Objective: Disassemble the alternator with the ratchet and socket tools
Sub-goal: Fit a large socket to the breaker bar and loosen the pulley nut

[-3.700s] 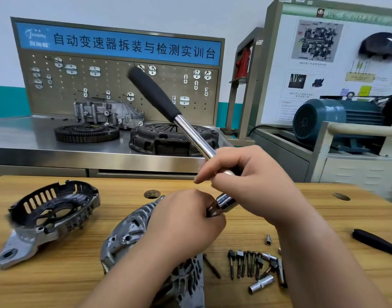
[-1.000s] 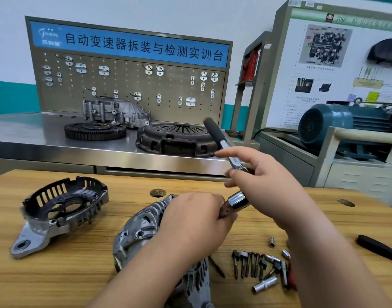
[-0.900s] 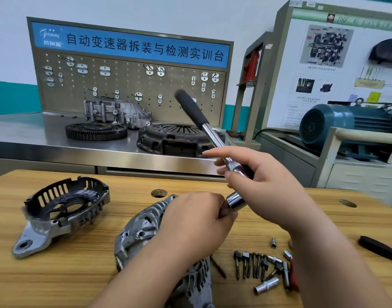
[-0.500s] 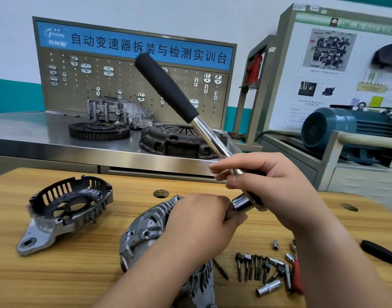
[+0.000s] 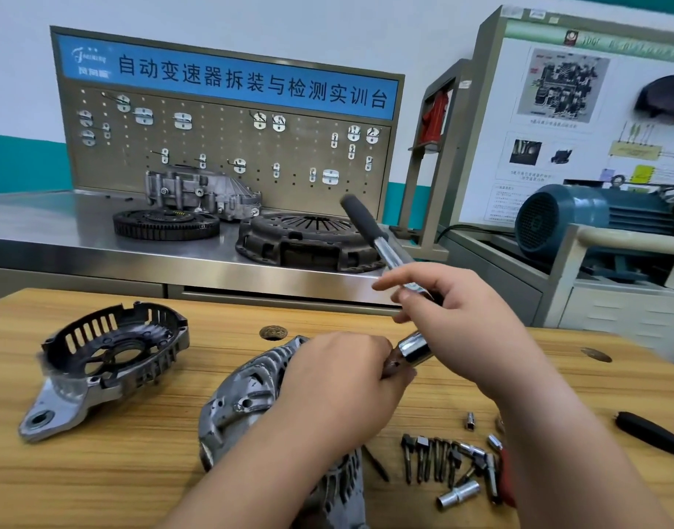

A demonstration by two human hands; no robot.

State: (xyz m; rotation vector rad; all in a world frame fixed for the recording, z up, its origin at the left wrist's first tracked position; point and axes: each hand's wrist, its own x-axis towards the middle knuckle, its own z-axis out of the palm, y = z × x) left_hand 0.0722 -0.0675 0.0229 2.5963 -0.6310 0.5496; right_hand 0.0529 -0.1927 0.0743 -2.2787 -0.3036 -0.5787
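Above the alternator [image 5: 244, 399], right hand [image 5: 473, 330] fingers [image 5: 406, 277] wrap the ratchet [image 5: 366, 223]

left hand [image 5: 339, 383]: curled, gripping | right hand [image 5: 459, 326]: curled, gripping, index finger extended

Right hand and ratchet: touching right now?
Touching. The head view shows the right hand with fingers curled round the chrome shaft of the ratchet, just above the socket, while the left hand grips the alternator.

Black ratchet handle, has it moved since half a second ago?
Yes. The black-gripped chrome ratchet handle swung down and rightward: its tip was up by the blue banner, now low on the grey pegboard.
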